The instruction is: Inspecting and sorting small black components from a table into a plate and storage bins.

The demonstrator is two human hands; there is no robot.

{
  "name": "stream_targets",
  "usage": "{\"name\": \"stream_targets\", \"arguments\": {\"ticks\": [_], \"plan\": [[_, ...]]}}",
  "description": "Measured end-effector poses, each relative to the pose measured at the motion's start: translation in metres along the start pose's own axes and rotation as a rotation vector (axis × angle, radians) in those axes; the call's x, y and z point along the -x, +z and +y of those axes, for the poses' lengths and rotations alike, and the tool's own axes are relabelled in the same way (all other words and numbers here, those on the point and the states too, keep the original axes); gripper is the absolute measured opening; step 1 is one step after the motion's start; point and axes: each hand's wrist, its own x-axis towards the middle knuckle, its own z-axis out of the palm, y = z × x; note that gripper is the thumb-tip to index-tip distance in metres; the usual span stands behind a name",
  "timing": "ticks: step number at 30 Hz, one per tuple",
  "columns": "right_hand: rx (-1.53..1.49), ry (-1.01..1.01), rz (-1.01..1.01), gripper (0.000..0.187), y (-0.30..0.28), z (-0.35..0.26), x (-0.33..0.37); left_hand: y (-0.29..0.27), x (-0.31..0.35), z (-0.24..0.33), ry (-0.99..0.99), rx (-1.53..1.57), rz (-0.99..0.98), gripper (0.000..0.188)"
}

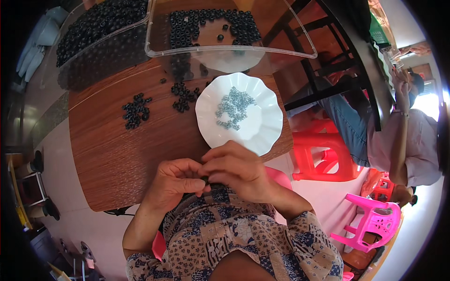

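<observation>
My left hand [176, 180] and my right hand [241, 171] meet at the table's near edge, in front of my patterned top. A small dark round part [205, 179] shows at the left thumb tip, pinched between thumb and fingers. The right hand's fingers are bent together against it; what lies in their pinch is hidden. Just beyond the right hand sits a white scalloped plate [206, 112] with many small shiny silvery pieces [234, 107] heaped on it. Left of the plate lie two loose piles of small black round parts [136, 111] [183, 97].
Two clear plastic bins, one on the left [101, 33] and one in the middle [229, 48], hold many black round parts at the far side. Red stools [323, 154] and a pink chair [370, 222] stand to the right. A person [403, 136] sits at a dark table there.
</observation>
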Motion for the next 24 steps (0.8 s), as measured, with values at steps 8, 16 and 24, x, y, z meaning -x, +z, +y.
{"name": "stream_targets", "arguments": {"ticks": [8, 16, 24], "plan": [[0.600, 0.015, 0.206, 0.024, -0.043, 0.037, -0.003, -0.002, -0.003, -0.011, 0.167, -0.013, 0.035, 0.021], [0.854, 0.001, 0.309, 0.022, -0.060, 0.038, -0.002, -0.008, -0.004, -0.014, 0.205, 0.046, 0.028, 0.017], [0.791, -0.003, 0.207, 0.023, -0.059, 0.043, 0.001, -0.006, -0.006, -0.017, 0.246, 0.042, 0.090, 0.022]]}}
